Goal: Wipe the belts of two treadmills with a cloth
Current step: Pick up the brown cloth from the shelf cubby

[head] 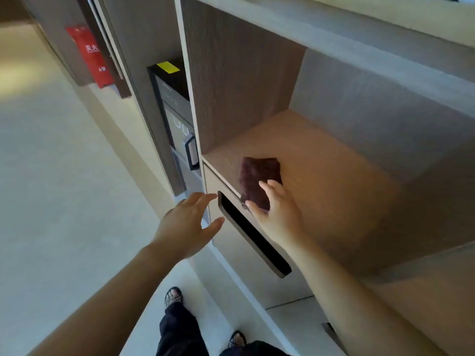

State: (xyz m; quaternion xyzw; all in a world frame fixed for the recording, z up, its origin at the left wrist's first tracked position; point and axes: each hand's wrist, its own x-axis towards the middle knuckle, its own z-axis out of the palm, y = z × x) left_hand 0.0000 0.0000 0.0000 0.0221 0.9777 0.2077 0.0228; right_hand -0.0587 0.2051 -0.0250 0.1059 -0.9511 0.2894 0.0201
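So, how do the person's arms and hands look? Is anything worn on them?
The left hand and right hand wear no gloves. No ring, watch or bracelet shows, and no sleeve is in view on either arm.
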